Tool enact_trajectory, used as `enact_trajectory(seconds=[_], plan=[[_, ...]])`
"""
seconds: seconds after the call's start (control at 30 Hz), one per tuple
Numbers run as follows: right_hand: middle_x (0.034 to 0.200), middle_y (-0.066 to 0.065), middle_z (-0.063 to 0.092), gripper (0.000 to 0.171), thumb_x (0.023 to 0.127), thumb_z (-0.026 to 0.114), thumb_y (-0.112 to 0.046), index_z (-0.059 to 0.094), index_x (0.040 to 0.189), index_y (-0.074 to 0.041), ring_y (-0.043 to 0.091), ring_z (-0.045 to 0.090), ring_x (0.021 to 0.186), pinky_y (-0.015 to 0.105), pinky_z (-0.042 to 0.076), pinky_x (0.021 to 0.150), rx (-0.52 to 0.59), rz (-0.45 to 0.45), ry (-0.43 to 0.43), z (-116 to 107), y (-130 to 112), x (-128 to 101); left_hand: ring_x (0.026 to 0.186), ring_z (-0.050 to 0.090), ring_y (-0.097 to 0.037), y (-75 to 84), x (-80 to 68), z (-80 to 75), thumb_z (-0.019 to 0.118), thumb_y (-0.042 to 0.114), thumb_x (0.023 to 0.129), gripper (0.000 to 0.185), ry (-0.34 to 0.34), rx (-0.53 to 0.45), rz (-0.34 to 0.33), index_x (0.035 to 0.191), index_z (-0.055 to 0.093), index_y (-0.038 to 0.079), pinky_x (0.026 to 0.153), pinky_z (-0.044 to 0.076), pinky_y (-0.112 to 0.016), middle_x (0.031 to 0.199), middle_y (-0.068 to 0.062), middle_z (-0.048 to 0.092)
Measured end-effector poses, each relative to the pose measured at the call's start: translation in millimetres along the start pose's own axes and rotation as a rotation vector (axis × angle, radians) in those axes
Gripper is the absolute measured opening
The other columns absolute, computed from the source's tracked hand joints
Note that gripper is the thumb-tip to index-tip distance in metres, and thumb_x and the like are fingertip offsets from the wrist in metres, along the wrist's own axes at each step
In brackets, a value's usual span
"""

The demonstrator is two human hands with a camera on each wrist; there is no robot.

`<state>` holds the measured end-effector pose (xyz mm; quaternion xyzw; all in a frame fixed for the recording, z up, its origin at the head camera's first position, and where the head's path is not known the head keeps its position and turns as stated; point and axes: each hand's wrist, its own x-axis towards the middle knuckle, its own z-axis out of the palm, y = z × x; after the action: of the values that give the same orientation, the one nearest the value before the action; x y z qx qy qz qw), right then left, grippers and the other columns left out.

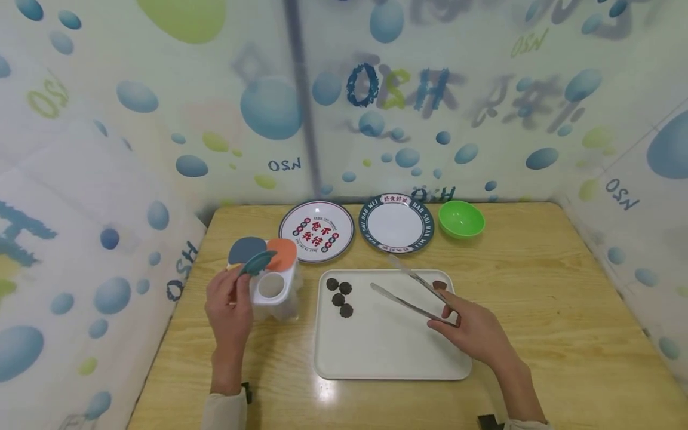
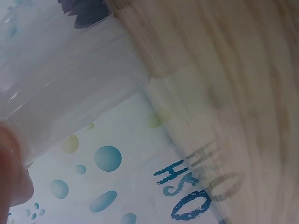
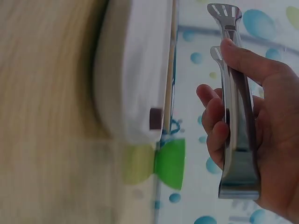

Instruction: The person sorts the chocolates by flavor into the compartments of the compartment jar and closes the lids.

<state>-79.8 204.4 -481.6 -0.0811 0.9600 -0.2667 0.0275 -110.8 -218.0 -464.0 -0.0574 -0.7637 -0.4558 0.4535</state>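
Note:
In the head view my left hand (image 1: 231,304) pinches a teal lid (image 1: 259,263), tilted up above a clear seasoning box (image 1: 290,298) with a white top. Below the lid is an uncovered round opening (image 1: 271,285). The left wrist view shows the box's clear wall (image 2: 84,88) up close, with dark pieces (image 2: 91,14) at the top edge. My right hand (image 1: 478,328) grips metal tongs (image 1: 414,304), their tips apart above a white tray (image 1: 387,352) with nothing between them. Several dark, scalloped round pieces (image 1: 338,300) lie at the tray's left, and a brown piece (image 1: 439,285) at its far right corner.
Blue (image 1: 247,249) and orange (image 1: 282,254) lids cover other parts of the box. Behind the tray stand a white plate with red lettering (image 1: 317,232), a dark-rimmed plate (image 1: 396,224) and a green bowl (image 1: 461,220). Patterned walls enclose the wooden table (image 1: 543,298).

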Motion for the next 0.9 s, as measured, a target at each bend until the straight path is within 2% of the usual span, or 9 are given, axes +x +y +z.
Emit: enact_trajectory(seconds=[0.07, 0.23, 0.37, 0.57, 0.73, 0.9], plan=[[0.084, -0.013, 0.059, 0.059, 0.084, 0.077, -0.045, 0.060, 0.133, -0.016, 0.000, 0.043, 0.054, 0.022, 0.037, 0.048, -0.002, 0.010, 0.017, -1, 9, -5, 0.092, 0.049, 0.003, -0.3, 0.6, 0.0, 0.061, -0.017, 0.087, 0.017, -0.002, -0.004, 0.006, 0.102, 0.069, -0.014, 0.078, 0.043, -0.005, 0.093, -0.029, 0.066], [0.079, -0.010, 0.057, 0.054, 0.088, 0.073, -0.046, 0.060, 0.128, -0.012, 0.001, 0.041, 0.051, 0.023, 0.035, 0.046, 0.008, 0.060, 0.031, -7, 29, -15, 0.092, 0.048, 0.002, -13.7, -2.9, -0.3, 0.062, -0.016, 0.087, 0.018, -0.011, -0.004, 0.006, 0.103, 0.070, -0.013, 0.086, 0.044, -0.009, 0.094, -0.028, 0.066], [0.085, -0.006, 0.061, 0.057, 0.091, 0.068, -0.047, 0.058, 0.132, -0.008, 0.002, 0.042, 0.052, 0.024, 0.035, 0.048, 0.000, 0.103, 0.029, -11, 44, -21, 0.093, 0.048, 0.001, -23.4, -6.4, 0.0, 0.063, -0.015, 0.087, 0.019, -0.015, -0.004, -0.008, 0.104, 0.071, -0.011, 0.098, 0.042, -0.013, 0.094, -0.026, 0.067], [0.092, -0.001, 0.063, 0.069, 0.093, 0.065, -0.049, 0.053, 0.140, -0.001, 0.005, 0.042, 0.056, 0.026, 0.035, 0.051, -0.037, 0.149, 0.001, -17, 59, -32, 0.092, 0.049, 0.001, -24.5, -6.8, 0.1, 0.064, -0.016, 0.086, 0.020, -0.009, -0.005, -0.003, 0.104, 0.071, -0.010, 0.101, 0.042, -0.015, 0.094, -0.025, 0.068], [0.089, 0.000, 0.063, 0.072, 0.094, 0.063, -0.050, 0.051, 0.141, 0.002, 0.009, 0.042, 0.056, 0.028, 0.035, 0.052, -0.056, 0.185, -0.036, -22, 65, -39, 0.094, 0.050, 0.001, -25.4, -6.6, 0.2, 0.064, -0.016, 0.086, 0.020, -0.008, -0.010, -0.001, 0.104, 0.071, -0.010, 0.107, 0.040, -0.020, 0.094, -0.025, 0.068], [0.093, 0.003, 0.068, 0.069, 0.094, 0.064, -0.048, 0.053, 0.139, 0.002, 0.015, 0.054, 0.069, 0.036, 0.046, 0.060, -0.057, 0.180, -0.060, -26, 67, -42, 0.096, 0.050, 0.001, -25.8, -7.3, 0.1, 0.064, -0.015, 0.086, 0.020, -0.010, -0.009, -0.003, 0.104, 0.071, -0.010, 0.108, 0.039, -0.022, 0.095, -0.025, 0.068]])
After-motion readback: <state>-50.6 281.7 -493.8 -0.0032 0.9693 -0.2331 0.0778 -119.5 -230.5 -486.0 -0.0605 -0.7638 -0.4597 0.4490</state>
